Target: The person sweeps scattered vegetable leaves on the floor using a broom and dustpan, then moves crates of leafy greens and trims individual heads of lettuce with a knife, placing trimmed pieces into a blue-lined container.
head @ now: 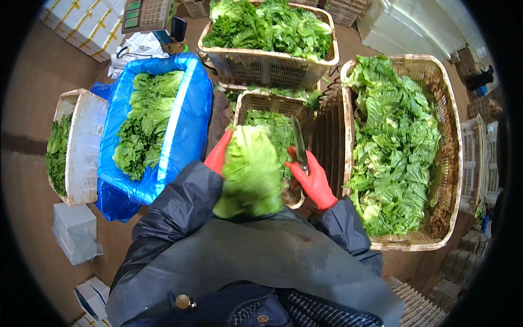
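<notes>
A head of leafy lettuce (251,171), slightly blurred, is held by my left hand (218,155) in a red glove, above my apron's edge. My right hand (312,178), also red-gloved, grips a knife (299,143) with its blade pointing away from me. Beneath and beyond the lettuce is a plastic crate (269,98) with loose green leaves (278,126) inside. To the left, a blue-lined container (190,118) holds leafy lettuce heads (153,110). At the right, a large crate (453,122) is filled with heads of lettuce (398,151).
Another crate of greens (265,67) stands at the far side. A white foam box (83,143) with greens is at the far left. Behind the blue liner lie white crumpled material (139,49) and a weighing scale (143,16). Ribbed crates (329,139) stand beside the middle crate.
</notes>
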`<action>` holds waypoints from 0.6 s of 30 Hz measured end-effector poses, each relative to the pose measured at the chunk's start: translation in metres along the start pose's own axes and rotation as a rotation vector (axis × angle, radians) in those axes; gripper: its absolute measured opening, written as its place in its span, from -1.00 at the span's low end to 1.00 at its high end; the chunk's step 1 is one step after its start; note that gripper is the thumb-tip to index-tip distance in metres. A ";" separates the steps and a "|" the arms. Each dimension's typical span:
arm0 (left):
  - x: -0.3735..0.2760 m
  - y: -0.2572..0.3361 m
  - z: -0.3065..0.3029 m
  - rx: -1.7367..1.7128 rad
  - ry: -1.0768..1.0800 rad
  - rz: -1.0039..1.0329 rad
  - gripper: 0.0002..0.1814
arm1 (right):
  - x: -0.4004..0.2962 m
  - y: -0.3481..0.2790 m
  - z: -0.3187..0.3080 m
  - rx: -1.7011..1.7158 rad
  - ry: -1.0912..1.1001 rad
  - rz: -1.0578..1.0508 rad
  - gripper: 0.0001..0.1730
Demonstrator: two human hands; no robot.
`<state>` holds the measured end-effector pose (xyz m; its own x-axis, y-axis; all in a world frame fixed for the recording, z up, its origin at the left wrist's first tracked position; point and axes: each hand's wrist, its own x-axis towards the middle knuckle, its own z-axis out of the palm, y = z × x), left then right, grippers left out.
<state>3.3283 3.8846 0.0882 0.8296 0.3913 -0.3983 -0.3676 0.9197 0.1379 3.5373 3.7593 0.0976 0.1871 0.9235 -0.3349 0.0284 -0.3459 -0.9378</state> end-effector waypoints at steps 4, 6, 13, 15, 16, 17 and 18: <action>0.006 0.010 0.040 0.783 0.028 0.291 -0.48 | 0.037 0.007 -0.020 0.096 -0.002 -0.077 -0.38; 0.014 0.030 0.018 0.794 -0.181 0.183 -0.50 | 0.033 0.018 -0.028 0.717 -0.265 -0.064 -0.45; 0.002 0.002 -0.004 0.123 0.020 -0.011 -0.44 | 0.018 0.055 0.007 0.859 -0.092 0.108 -0.63; 0.017 -0.006 -0.018 0.326 -0.069 0.103 -0.41 | 0.023 0.036 0.002 0.906 -0.100 0.169 -0.63; 0.027 -0.003 -0.023 0.414 -0.066 0.191 -0.40 | 0.029 0.034 -0.014 0.881 -0.110 0.190 -0.61; 0.031 -0.004 -0.028 0.468 -0.060 0.245 -0.38 | 0.047 0.059 -0.037 0.410 0.090 0.127 -0.58; 0.035 -0.004 -0.025 0.476 -0.049 0.289 -0.37 | 0.065 0.083 -0.057 -0.062 0.299 0.068 -0.54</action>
<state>3.3485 3.8937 0.0510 0.7456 0.6207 -0.2427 -0.3623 0.6831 0.6341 3.6074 3.7815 0.0029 0.4710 0.8114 -0.3462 0.0638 -0.4228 -0.9040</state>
